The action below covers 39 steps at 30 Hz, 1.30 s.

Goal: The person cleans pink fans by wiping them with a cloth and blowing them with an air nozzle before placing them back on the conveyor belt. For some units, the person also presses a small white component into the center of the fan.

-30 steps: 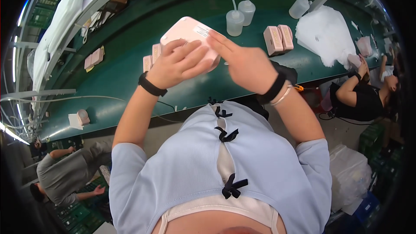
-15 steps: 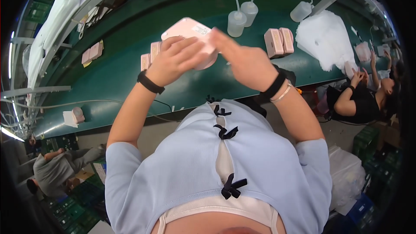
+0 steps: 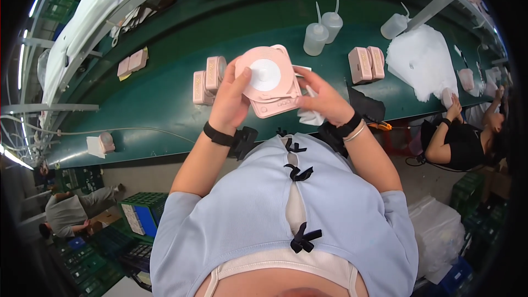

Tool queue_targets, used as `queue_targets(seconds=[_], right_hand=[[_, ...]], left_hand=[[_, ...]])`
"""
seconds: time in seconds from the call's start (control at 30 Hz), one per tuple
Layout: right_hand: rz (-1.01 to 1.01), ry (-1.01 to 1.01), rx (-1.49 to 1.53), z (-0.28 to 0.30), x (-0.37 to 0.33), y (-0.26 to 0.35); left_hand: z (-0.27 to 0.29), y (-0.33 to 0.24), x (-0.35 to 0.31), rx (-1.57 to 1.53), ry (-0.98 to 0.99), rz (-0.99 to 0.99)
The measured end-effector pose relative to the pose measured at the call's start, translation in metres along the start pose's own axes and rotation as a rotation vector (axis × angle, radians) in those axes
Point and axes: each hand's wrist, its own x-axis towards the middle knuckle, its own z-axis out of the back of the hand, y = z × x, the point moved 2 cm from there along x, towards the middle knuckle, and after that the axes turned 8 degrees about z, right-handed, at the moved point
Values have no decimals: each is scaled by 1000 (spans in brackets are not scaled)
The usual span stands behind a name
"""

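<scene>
The fingers of the left hand [image 3: 234,104] are clamped on the eight-to-nine-o'clock edge of a pink plastic device [image 3: 275,83] with a white-centred round disc, held above the green worktop [image 3: 159,96]. The right hand [image 3: 329,98] grips its four-o'clock corner, fingers also closed on a crumpled white cloth [image 3: 311,116]. Two translucent white plastic bottles [image 3: 316,39] stand toward one o'clock.

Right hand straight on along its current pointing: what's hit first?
Likely the pink device, at its right edge; the right hand, with a white cloth in it, looks up against it. Depth is unclear; the hand might pass behind.
</scene>
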Motion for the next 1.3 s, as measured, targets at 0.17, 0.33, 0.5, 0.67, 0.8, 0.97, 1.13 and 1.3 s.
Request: queue_targets(seconds=[0.17,0.33,0.5,0.67,0.8,0.97,1.13,1.3], right_hand=[[88,123,-16,-14,1,8],[147,86,-75,-23,-10,21],[127,89,-134,-29,-18,31],[207,149,-166,-33,-16,47],[169,1,-176,-40,-14,57],[194,-51,-192,-41,-15,51],[258,-45,-213,-39,-17,43],[324,-95,-251,-40,-18,38]], left_hand=[[-17,-10,-20,113,46,-147],[-26,-13,-31,233,40,-284],[-30,-17,-39,283,58,-372],[-38,-24,-48,475,92,-380],[-48,-23,-57,506,95,-365],[-41,-14,-56,758,151,-459],[-51,-10,-59,670,174,-543],[-56,-4,-57,825,29,-580]])
